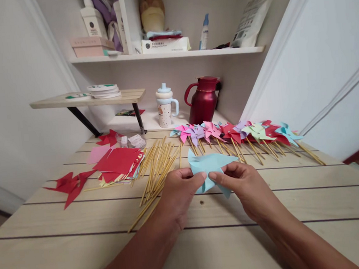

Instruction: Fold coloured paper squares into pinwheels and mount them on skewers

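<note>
Both hands hold a light blue paper pinwheel (211, 162) above the wooden table. My left hand (181, 188) pinches its left side, with the thumb pressed near the middle. On the other side, my right hand (245, 183) grips the paper between thumb and fingers, its thumb close to the left one. Pointed flaps stick out at the top left, the right and below. The fingertips behind the paper are hidden. Left of my hands lies a loose heap of thin wooden sticks (155, 166). Beyond that is a stack of coloured paper squares (119, 160), red on top.
Finished pinwheels on sticks (256, 132) lie in a row at the back right. A red paper pinwheel (72, 185) lies far left. Small clear packets (132, 141), a cup (164, 108) and a red jug (204, 101) stand behind. A small raised shelf (126, 96) holds white rolls.
</note>
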The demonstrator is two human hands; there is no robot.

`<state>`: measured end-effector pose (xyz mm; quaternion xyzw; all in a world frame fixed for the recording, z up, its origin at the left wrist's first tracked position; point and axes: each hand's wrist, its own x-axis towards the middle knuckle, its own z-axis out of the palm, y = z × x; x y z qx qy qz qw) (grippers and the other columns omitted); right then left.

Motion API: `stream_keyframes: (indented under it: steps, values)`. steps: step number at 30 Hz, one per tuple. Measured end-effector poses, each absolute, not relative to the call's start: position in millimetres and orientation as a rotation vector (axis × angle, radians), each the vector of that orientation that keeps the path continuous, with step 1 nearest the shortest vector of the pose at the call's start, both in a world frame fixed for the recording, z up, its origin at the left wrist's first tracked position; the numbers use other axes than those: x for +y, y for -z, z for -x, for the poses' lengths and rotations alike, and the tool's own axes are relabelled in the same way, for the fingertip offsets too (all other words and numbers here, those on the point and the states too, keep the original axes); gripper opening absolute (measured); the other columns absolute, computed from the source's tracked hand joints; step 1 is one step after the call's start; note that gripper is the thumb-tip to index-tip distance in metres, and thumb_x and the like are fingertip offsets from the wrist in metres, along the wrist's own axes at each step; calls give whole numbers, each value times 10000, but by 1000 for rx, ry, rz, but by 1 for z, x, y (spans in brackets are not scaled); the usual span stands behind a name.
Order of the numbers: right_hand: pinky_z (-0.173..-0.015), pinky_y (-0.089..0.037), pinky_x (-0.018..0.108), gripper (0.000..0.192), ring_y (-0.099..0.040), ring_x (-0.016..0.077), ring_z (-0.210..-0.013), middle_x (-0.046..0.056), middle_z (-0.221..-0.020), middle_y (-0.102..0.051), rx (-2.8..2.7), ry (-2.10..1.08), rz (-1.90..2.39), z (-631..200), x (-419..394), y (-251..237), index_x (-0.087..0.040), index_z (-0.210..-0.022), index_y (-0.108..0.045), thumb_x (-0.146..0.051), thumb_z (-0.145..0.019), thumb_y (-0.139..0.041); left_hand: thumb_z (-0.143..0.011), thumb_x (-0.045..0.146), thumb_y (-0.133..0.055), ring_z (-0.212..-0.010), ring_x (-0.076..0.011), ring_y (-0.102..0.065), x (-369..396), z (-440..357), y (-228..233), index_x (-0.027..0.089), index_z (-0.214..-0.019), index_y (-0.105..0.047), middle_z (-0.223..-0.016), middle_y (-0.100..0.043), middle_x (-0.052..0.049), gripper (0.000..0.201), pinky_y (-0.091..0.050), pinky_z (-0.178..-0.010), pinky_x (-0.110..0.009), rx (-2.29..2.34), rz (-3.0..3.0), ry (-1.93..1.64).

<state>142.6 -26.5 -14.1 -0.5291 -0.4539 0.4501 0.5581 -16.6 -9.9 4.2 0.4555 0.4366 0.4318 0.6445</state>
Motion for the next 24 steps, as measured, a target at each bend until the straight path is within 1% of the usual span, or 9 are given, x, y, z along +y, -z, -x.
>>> stream_keyframes:
  steps: [5, 7, 9, 12, 14, 17, 20, 22, 24]
  values:
    - [-518, -325, 250, 325, -441, 96, -534, -36, -594, -581, -1078, -1102, 1280, -140, -26, 16, -182, -648, -648, -416, -628, -872, -700, 297, -718, -631, -156, -595, -10, 16, -3, 151, -779, -767, -717, -716, -46, 173, -426, -646, -273, 1080, -1080, -1001]
    - [-555, -382, 256, 297, -504, 116, -586, -13, -651, -631, -1070, -1113, 1265, -142, -26, 13, -188, -693, -680, -426, -659, -853, -697, 280, -708, -616, -150, -584, -9, 16, -2, 155, -770, -769, -719, -717, -43, 158, -417, -628, -267, 1097, -1092, -1013]
    - [-669, -460, 282, 257, -590, 154, -719, 18, -799, -696, -1065, -1078, 1205, -146, -25, 10, -215, -822, -718, -437, -726, -806, -697, 263, -696, -619, -149, -585, -8, 17, -2, 158, -770, -776, -726, -722, -44, 151, -417, -629, -266, 1114, -1108, -1018]
    - [-824, -488, 334, 256, -624, 191, -905, 25, -1001, -699, -1065, -891, 1140, -154, -23, 6, -287, -1021, -701, -433, -813, -729, -699, 255, -685, -612, -152, -584, -8, 18, -1, 163, -762, -782, -720, -726, -44, 148, -413, -625, -269, 1158, -1146, -1004]
    - [-895, -480, 379, 276, -610, 220, -1013, 29, -1116, -666, -1147, -707, 1149, -159, -24, 4, -323, -1092, -675, -412, -833, -711, -704, 263, -681, -615, -159, -591, -9, 18, -2, 166, -760, -782, -725, -731, -47, 151, -411, -623, -274, 1189, -1165, -998]
    - [-1032, -410, 452, 340, -524, 265, -1202, 36, -1237, -593, -1417, -408, 1165, -161, -26, 1, -359, -1162, -653, -360, -829, -721, -716, 273, -674, -654, -177, -621, -10, 17, -2, 162, -802, -784, -777, -748, -66, 178, -426, -643, -286, 1195, -1181, -983]
    - [-1083, -370, 455, 348, -454, 267, -1290, 44, -1262, -544, -1609, -245, 1136, -159, -28, -1, -377, -1169, -664, -301, -835, -723, -720, 278, -666, -636, -176, -617, -11, 16, -1, 153, -788, -777, -775, -748, -74, 180, -427, -632, -288, 1173, -1220, -941]
    - [-1070, -389, 445, 314, -466, 259, -1278, 48, -1261, -536, -1662, -222, 1113, -157, -29, -3, -379, -1139, -685, -263, -848, -711, -717, 280, -668, -614, -170, -605, -11, 15, -1, 145, -784, -775, -750, -740, -75, 185, -422, -618, -286, 1152, -1236, -899]
    - [-1052, -404, 449, 251, -492, 253, -1246, 48, -1243, -546, -1688, -213, 1109, -157, -30, -4, -371, -1073, -716, -232, -866, -689, -717, 279, -673, -607, -165, -597, -12, 15, -1, 137, -822, -780, -744, -735, -74, 206, -421, -612, -282, 1121, -1240, -856]
